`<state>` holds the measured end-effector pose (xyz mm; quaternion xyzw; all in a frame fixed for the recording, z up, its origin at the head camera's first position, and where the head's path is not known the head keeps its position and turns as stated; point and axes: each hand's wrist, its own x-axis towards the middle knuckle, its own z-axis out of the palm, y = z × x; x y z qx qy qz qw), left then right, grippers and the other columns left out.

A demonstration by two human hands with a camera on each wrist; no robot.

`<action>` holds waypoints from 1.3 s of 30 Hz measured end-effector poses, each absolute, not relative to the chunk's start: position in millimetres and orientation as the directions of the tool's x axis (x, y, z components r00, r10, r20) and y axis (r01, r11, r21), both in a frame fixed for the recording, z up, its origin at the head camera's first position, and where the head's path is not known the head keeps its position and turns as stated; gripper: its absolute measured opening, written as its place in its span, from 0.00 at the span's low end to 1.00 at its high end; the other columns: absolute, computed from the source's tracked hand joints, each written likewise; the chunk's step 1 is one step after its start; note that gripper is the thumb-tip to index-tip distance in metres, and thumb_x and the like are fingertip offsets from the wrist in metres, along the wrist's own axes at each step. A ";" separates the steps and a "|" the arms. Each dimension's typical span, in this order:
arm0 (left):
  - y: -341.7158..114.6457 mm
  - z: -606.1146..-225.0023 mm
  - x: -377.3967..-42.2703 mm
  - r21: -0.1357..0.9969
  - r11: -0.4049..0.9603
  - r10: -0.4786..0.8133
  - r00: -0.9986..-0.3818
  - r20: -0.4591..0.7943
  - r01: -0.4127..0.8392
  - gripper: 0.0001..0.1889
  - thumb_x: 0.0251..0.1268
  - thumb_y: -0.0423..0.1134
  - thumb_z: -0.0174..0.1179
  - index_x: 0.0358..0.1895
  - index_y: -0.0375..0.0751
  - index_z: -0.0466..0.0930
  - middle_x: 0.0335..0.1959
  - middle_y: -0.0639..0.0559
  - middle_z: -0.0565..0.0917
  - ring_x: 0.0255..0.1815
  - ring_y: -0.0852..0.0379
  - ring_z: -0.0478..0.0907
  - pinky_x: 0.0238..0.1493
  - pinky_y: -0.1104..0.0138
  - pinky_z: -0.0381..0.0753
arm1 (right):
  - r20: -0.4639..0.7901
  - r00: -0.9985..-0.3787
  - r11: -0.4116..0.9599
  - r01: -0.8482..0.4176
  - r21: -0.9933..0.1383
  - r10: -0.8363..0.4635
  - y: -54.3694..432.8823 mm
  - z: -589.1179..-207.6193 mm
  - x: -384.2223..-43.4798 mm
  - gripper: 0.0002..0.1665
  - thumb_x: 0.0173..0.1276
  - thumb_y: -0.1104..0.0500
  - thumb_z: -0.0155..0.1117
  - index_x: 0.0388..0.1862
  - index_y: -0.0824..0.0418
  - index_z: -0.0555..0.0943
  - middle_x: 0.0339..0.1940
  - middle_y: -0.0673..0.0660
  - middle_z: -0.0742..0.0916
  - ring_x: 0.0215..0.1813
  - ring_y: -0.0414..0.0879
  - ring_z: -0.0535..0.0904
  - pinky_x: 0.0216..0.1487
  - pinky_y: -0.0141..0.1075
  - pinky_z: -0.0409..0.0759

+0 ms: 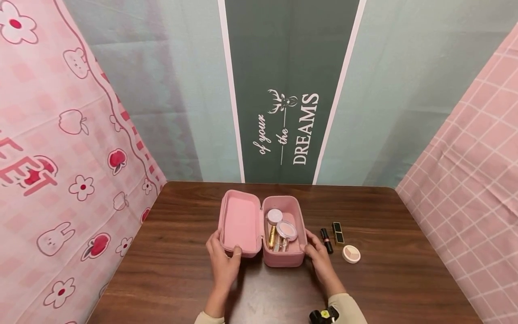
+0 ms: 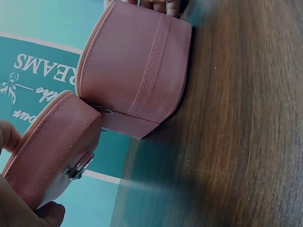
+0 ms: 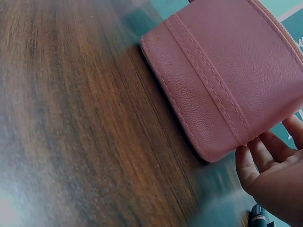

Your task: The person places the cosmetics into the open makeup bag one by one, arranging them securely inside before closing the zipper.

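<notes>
A pink makeup case [image 1: 283, 259] stands on the table with its lid [image 1: 241, 220] swung out to the left. My left hand [image 1: 225, 263] grips the lid's front left corner, thumb over the near edge. With its thumb at the rim, my right hand [image 1: 319, 258] holds the right wall of the case; in the right wrist view the fingers [image 3: 265, 153] lie against its side. Inside are a round compact [image 1: 287, 230], a white-lidded jar [image 1: 274, 216], a gold tube [image 1: 272, 237] and small bottles [image 1: 281, 245]. The lid's metal clasp [image 2: 78, 166] shows in the left wrist view.
Right of the case lie a black lipstick tube [image 1: 326, 240], a black and gold rectangular case [image 1: 337, 232] and a round palette [image 1: 351, 254]. The wooden table [image 1: 170, 270] ends at a green cloth backdrop [image 1: 202, 112], with pink cloths [image 1: 485, 180] on both sides.
</notes>
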<state>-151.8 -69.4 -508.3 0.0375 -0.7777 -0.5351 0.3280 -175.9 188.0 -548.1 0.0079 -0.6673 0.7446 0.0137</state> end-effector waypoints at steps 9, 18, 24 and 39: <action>-74.0 -508.0 -154.4 0.856 0.416 -0.388 -0.791 0.472 0.307 0.37 0.37 0.23 0.62 0.61 0.30 0.64 0.55 0.37 0.64 0.54 0.43 0.66 0.51 0.58 0.63 | -0.018 -1.000 -0.035 0.017 -0.999 0.023 184.5 -536.2 -171.4 0.30 0.65 0.70 0.51 0.66 0.72 0.62 0.61 0.72 0.70 0.56 0.56 0.70 0.47 0.32 0.73; -80.5 -507.5 -159.5 0.848 0.443 -0.362 -0.807 0.467 0.292 0.37 0.38 0.23 0.64 0.60 0.30 0.65 0.53 0.37 0.66 0.54 0.43 0.67 0.50 0.57 0.65 | -0.011 -0.997 0.430 -0.024 -0.903 -0.081 196.6 -504.5 -166.7 0.27 0.65 0.61 0.59 0.59 0.74 0.69 0.49 0.67 0.80 0.49 0.54 0.77 0.47 0.40 0.74; -80.3 -506.2 -158.1 0.857 0.444 -0.369 -0.818 0.442 0.262 0.37 0.38 0.23 0.64 0.61 0.30 0.65 0.53 0.37 0.66 0.55 0.42 0.67 0.51 0.56 0.64 | -0.038 -0.982 0.643 -0.093 -0.760 -0.187 205.8 -486.2 -160.0 0.30 0.61 0.56 0.65 0.57 0.72 0.72 0.49 0.65 0.81 0.49 0.58 0.78 0.49 0.50 0.73; -81.5 -506.8 -157.1 0.863 0.437 -0.365 -0.827 0.427 0.253 0.37 0.39 0.23 0.65 0.61 0.32 0.65 0.54 0.37 0.66 0.55 0.42 0.67 0.52 0.54 0.64 | 0.034 -0.992 0.832 -0.123 -0.541 -0.124 225.5 -503.3 -157.7 0.31 0.57 0.59 0.67 0.58 0.72 0.71 0.55 0.77 0.73 0.58 0.69 0.67 0.55 0.58 0.64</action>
